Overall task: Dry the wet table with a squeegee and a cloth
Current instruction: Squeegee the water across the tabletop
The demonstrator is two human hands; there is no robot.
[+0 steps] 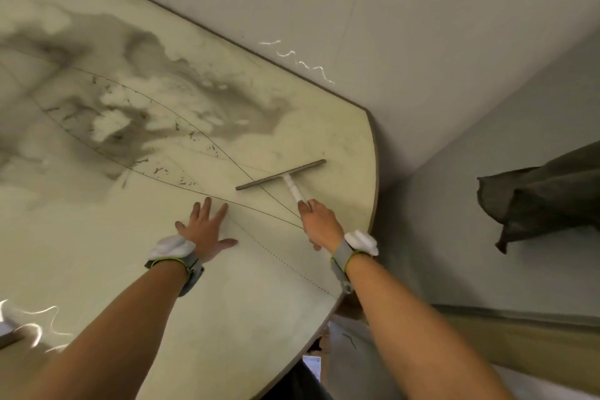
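Two hands near the right edge of the table (227, 302)
Left hand (207, 230) spread flat; right hand (319, 224) grips the squeegee (282, 175) handle, fingers mostly hidden; dark cloth (545, 198) cut off

Dim warm light, soft blur, wide-angle warping

One table (227, 302), one squeegee (281, 174), two hands (207, 230) (319, 225)

No lettering, label, brand mark or number is legible on the table (97, 253), the squeegee (281, 175) or the wristbands (341, 257).
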